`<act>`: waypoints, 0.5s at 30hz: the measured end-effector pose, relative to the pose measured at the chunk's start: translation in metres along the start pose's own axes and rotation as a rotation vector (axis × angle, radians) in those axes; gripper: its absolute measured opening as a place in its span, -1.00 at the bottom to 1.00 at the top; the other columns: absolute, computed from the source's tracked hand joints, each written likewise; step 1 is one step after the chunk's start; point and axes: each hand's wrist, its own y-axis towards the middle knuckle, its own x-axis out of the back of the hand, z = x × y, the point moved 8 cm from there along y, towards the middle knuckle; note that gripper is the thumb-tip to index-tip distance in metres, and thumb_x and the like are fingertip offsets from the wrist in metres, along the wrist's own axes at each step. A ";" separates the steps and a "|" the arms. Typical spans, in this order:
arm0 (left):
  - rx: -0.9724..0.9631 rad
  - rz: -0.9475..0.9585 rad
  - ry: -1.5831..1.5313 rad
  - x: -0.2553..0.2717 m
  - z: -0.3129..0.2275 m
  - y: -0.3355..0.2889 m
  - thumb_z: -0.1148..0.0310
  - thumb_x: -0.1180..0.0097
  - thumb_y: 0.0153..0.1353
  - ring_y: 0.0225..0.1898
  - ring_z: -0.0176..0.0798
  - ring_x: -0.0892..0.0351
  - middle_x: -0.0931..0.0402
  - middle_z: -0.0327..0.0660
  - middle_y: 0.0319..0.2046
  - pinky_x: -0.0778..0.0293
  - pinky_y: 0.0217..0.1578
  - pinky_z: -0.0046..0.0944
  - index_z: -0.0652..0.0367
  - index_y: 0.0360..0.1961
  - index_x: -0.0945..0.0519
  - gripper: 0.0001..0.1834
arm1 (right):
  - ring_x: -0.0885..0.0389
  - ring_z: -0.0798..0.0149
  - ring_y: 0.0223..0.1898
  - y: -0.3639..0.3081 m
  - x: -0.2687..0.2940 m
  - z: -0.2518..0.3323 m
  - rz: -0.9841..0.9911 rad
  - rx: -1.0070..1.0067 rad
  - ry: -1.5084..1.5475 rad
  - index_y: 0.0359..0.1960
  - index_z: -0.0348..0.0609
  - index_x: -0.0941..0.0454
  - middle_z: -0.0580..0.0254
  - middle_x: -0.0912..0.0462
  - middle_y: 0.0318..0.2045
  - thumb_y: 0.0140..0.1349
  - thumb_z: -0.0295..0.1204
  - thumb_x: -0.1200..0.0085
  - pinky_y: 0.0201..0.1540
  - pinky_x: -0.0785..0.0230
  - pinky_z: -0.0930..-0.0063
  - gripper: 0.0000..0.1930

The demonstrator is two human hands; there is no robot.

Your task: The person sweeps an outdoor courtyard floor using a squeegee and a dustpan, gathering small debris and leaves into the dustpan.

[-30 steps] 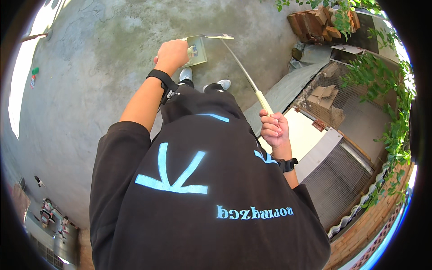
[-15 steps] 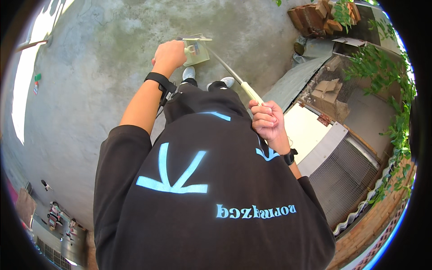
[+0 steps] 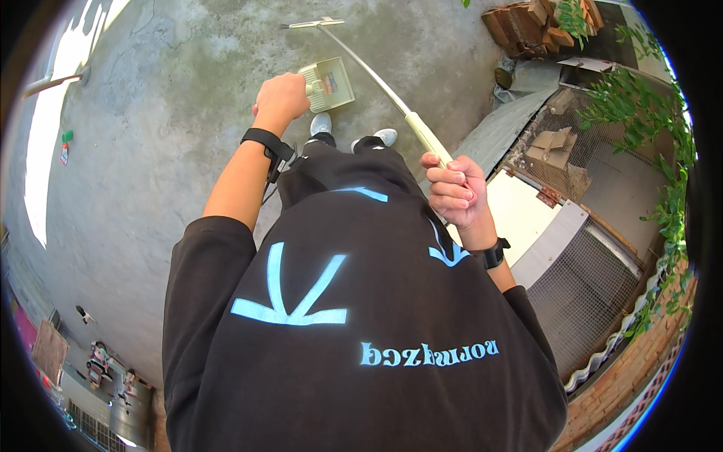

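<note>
My left hand (image 3: pixel 282 98) is closed around the handle of a pale cream dustpan (image 3: pixel 340 84). The pan hangs at or just above the floor, ahead of my shoes, its tray facing right. In my right hand (image 3: pixel 458 190), the fingers wrap the cream grip of a long-handled broom (image 3: pixel 374 77). Its thin pole slants forward and left past the dustpan. The narrow broom head (image 3: pixel 316 24) lies farther out, beyond the pan and apart from it. Whether its bristles touch the floor is hard to see.
Grey concrete floor (image 3: pixel 173 113) spreads ahead and left. To my right stands a low mesh-fronted hutch (image 3: pixel 584 267) with torn cardboard (image 3: pixel 551 145) on it. Stacked bricks (image 3: pixel 520 34) sit at far right, near green leaves (image 3: pixel 633 113). A green-topped bottle (image 3: pixel 65 147) lies left.
The broom head has moved forward, away from the dustpan, which it overlapped before. My right hand has shifted slightly right. The dustpan's tray now shows more fully; my left hand has barely moved.
</note>
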 end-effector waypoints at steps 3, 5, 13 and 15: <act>-0.003 -0.003 0.003 -0.002 0.002 0.001 0.42 -0.05 -0.14 -0.33 0.02 -0.60 -0.58 0.02 -0.40 -0.52 -0.31 -0.09 0.26 -0.41 -0.62 -0.76 | -0.38 0.40 -0.80 -0.002 -0.012 0.001 0.058 0.001 -0.020 -0.22 -0.30 -0.16 0.26 -0.36 -0.66 0.12 -0.53 0.24 -0.78 -0.31 0.54 -0.80; -0.012 -0.013 0.009 -0.001 0.002 0.001 0.41 -0.06 -0.14 -0.34 0.02 -0.60 -0.58 0.02 -0.40 -0.52 -0.32 -0.09 0.26 -0.41 -0.62 -0.76 | -0.39 0.38 -0.80 -0.003 -0.019 0.000 0.094 0.002 -0.029 -0.22 -0.29 -0.14 0.25 -0.37 -0.66 0.11 -0.55 0.22 -0.79 -0.33 0.52 -0.80; -0.006 -0.041 -0.024 -0.004 0.029 -0.006 0.34 -0.05 -0.10 -0.38 0.04 -0.59 -0.58 0.02 -0.45 -0.52 -0.35 -0.07 0.24 -0.43 -0.61 -0.77 | -0.27 0.46 -0.82 -0.012 -0.034 0.005 0.167 0.005 -0.154 -0.19 -0.26 -0.14 0.30 -0.34 -0.64 0.11 -0.55 0.21 -0.78 -0.27 0.53 -0.78; 0.016 -0.034 -0.006 -0.010 0.046 -0.007 0.33 -0.05 -0.10 -0.38 0.04 -0.59 -0.58 0.01 -0.45 -0.51 -0.34 -0.06 0.23 -0.43 -0.61 -0.77 | -0.26 0.48 -0.81 -0.015 -0.032 0.008 0.167 0.023 -0.223 -0.17 -0.25 -0.12 0.32 -0.32 -0.64 0.12 -0.55 0.19 -0.77 -0.27 0.53 -0.76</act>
